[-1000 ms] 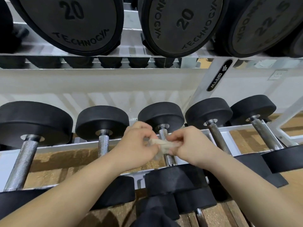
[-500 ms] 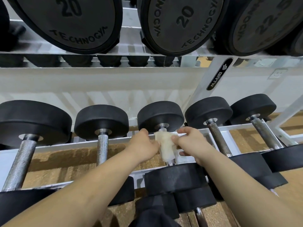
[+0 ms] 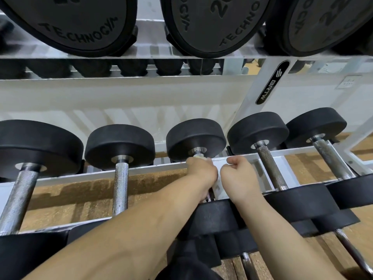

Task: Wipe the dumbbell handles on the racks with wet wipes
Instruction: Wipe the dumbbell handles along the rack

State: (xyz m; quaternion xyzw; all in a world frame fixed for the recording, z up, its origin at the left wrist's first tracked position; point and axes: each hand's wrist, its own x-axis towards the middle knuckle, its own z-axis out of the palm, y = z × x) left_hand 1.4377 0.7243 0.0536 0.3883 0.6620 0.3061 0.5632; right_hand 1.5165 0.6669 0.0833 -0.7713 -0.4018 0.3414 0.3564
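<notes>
While a wet wipe [image 3: 198,156] peeks out above the knuckles, a person's left hand [image 3: 201,172] clamps round the middle dumbbell handle [image 3: 197,152] on the lower rack [image 3: 141,171], the cloth apparently wrapped for all-round contact; the right hand [image 3: 238,174], curled and seemingly holding nothing, sits just beside it

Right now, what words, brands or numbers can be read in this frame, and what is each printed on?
"TECHNOGYM": left top dumbbell head; its number is cut off by the frame edge.
"20" and "TECHNO...", both partly cut off: middle head.
"22", top cut off, plus a partial brand: right head.
"BRTW": black label on the white post.
Wall plate: marks too small to read.
</notes>
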